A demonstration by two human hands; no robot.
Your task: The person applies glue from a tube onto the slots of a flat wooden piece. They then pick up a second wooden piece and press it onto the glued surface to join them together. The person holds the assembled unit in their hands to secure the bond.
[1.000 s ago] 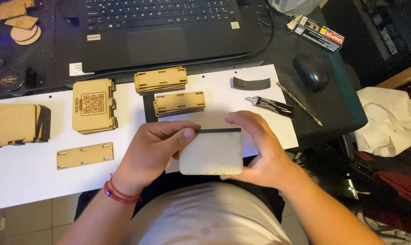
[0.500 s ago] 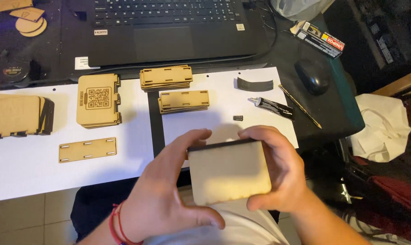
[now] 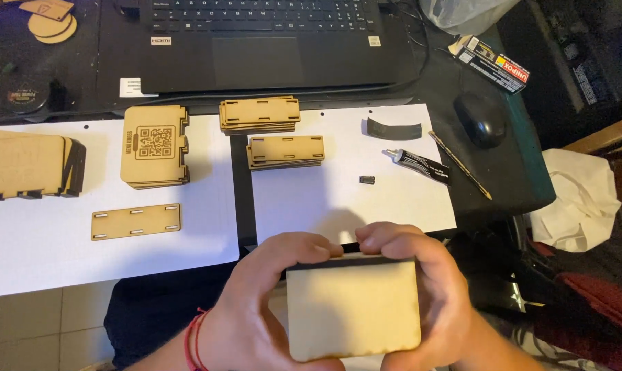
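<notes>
I hold a plain wooden box low over my lap, off the table; whether anything is inside, I cannot tell. My left hand and right hand clasp its sides, fingers curled over its top edge. Beyond lie stacked wooden panels, a glue tube and a laptop.

Matt, smooth pale wooden box

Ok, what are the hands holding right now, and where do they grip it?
Both hands hold one flat wooden panel: left hand on its left edge, right hand on its right edge, fingers curled over the top edge.
</notes>
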